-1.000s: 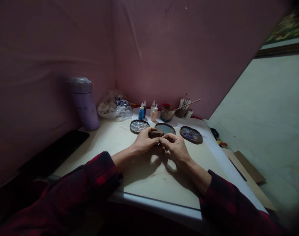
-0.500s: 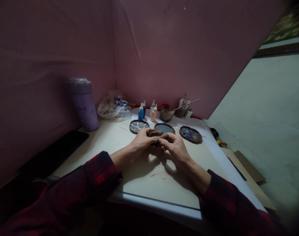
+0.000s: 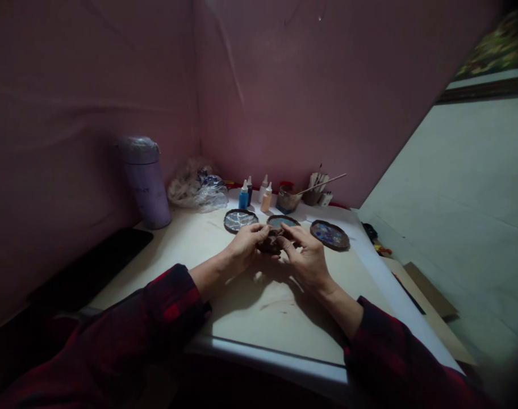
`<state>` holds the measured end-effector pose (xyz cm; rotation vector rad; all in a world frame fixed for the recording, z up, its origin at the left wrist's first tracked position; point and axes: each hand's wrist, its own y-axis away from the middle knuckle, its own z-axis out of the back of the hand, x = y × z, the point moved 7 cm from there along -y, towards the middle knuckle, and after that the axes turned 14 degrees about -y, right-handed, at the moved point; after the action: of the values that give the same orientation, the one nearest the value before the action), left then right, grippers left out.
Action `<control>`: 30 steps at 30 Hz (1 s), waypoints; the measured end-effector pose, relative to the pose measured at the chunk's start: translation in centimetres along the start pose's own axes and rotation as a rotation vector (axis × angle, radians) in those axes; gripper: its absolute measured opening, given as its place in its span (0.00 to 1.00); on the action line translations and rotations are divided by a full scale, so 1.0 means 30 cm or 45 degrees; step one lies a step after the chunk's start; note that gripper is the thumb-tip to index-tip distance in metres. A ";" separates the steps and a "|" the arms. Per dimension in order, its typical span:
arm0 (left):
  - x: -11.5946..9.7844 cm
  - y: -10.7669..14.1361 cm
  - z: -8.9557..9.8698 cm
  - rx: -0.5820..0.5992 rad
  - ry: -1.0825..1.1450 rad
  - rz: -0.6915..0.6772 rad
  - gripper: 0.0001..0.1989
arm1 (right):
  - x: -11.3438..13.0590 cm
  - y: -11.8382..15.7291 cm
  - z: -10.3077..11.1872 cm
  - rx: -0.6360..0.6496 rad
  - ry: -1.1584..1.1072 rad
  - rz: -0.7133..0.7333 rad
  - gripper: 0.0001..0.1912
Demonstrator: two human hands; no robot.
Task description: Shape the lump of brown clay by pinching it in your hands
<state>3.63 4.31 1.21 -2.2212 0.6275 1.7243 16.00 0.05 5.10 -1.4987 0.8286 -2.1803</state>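
pale flat tabletop (image 3: pixel 250 318) bears three round, dark-rimmed, blue-toned dishes (image 3: pixel 329 234), seemingly finished, while left hand (image 3: pixel 245 244) and right hand (image 3: pixel 309 258) together grasp one rough, dark-brown, clay-like lump (image 3: pixel 268 244) above it, apparently only part-shaped.

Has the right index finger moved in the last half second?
Yes. Against the middle dish, the right index finger has shifted up the picture, parting from the thumb and covering more of the dish's near edge.
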 end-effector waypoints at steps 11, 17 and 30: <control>0.028 0.002 0.009 -0.011 -0.217 -0.023 0.10 | -0.014 0.016 -0.012 0.003 -0.086 -0.105 0.07; 0.017 -0.001 0.009 -0.029 -0.023 0.032 0.06 | -0.039 0.008 -0.010 -0.026 -0.164 -0.066 0.14; 0.002 0.008 0.002 0.042 -0.010 -0.005 0.18 | -0.086 0.019 -0.024 -0.011 -0.374 -0.276 0.22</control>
<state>3.47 4.13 1.15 -2.1914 0.6450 1.7076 16.28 1.35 2.71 -1.9319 0.6025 -2.0284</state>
